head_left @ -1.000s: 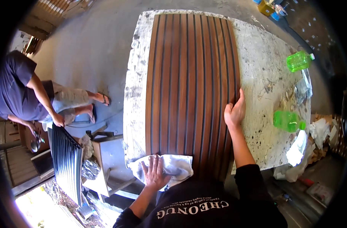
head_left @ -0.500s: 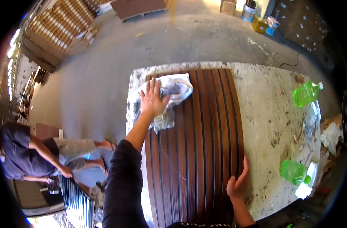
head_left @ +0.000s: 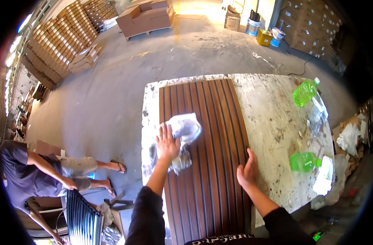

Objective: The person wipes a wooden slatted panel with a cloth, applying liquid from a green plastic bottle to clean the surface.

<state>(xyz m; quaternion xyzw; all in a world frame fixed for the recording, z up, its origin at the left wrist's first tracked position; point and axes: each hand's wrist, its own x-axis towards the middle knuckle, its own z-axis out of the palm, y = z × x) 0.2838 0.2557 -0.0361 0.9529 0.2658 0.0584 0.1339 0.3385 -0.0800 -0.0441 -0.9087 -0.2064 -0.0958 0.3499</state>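
A dark brown slatted wood panel (head_left: 207, 163) with black grooves lies lengthwise on a paint-stained white table (head_left: 276, 122). My left hand (head_left: 167, 143) presses flat, fingers stretched, on a white cloth (head_left: 185, 127) near the panel's left edge. Part of the cloth bunches out below and beside the palm. My right hand (head_left: 248, 168) rests against the panel's right edge, fingers extended and thumb apart, holding nothing.
Two bottles of green liquid, one far (head_left: 305, 93) and one nearer (head_left: 305, 162), lie on the table's right side beside a white rag (head_left: 323, 175). At left a person (head_left: 35, 175) holds a dark slatted panel (head_left: 82, 216). Cardboard boxes (head_left: 145, 18) stand on the floor beyond.
My left hand and the cloth have moved nearer to me along the panel. The right hand stays at the panel's right edge. The view has shifted, and the person at left has lowered an arm.
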